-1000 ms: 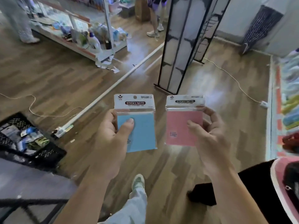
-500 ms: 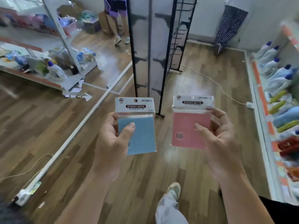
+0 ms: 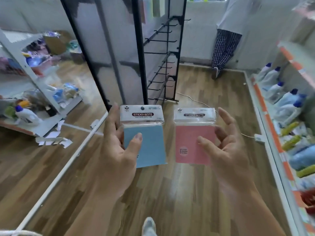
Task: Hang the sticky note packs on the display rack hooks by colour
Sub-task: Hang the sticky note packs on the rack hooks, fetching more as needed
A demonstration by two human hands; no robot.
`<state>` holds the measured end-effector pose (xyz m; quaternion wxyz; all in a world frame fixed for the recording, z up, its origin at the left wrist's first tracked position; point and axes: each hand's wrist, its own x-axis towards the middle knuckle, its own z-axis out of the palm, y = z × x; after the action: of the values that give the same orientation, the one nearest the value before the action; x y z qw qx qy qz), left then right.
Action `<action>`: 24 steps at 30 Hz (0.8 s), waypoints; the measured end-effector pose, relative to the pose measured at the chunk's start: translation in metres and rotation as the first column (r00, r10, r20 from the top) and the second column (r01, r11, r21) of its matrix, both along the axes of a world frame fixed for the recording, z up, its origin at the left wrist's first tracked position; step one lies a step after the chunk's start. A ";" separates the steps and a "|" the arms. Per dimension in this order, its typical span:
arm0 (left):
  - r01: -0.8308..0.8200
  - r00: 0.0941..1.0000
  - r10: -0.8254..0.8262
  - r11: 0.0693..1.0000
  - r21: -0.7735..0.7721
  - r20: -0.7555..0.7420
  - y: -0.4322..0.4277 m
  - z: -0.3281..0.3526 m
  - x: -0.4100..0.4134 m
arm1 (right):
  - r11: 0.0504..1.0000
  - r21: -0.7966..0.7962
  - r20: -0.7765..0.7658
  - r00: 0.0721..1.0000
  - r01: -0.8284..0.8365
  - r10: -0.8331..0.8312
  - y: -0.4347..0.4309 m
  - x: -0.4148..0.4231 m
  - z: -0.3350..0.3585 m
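Fingers (image 3: 111,120) of left hand (image 3: 117,155): we find them wrapped behind the left edge of the blue sticky note pack (image 3: 148,147), thumb pressed on its front, clamped firmly.
Fingers of right hand (image 3: 228,154): curled round the right edge of the pink sticky note pack (image 3: 190,143), thumb on its front. The hold looks lighter, though blur limits us.
Pack position: both are upright, side by side but apart, in mid-air above the floor (image 3: 187,193), header cards uppermost.
Reason for hold: we judge the low grip leaves each header's hang hole free for a hook, and the outward faces let colour be read.
Display rack (image 3: 140,65): it stands ahead, well apart from the packs. Its hooks (image 3: 162,40) at mid height look bare.
Stage: we judge neither pack hung yet.
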<state>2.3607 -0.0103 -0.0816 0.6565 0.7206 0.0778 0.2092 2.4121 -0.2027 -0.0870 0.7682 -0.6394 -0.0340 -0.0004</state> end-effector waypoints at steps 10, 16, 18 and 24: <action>0.058 0.998 -0.059 0.990 0.126 0.003 -0.002 0.011 0.250 | 0.997 -0.052 0.050 0.997 0.065 -0.062 -0.001 0.233 0.009; 0.074 0.995 -0.084 0.984 0.165 0.055 -0.013 0.038 0.381 | 0.989 -0.098 0.094 0.990 0.112 -0.103 -0.014 0.354 0.025; 0.045 0.997 -0.056 0.983 0.179 0.059 -0.017 0.041 0.414 | 0.989 -0.098 0.098 0.990 0.109 -0.100 -0.017 0.393 0.024; -0.131 0.988 0.116 0.978 0.163 0.101 -0.038 0.046 0.519 | 0.998 -0.058 0.106 0.994 -0.007 0.013 -0.034 0.523 0.021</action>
<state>2.8795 -0.0479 -0.0354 0.5816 0.7572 0.0745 0.2878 2.9348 -0.2363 -0.0656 0.7467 -0.6599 -0.0782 -0.0295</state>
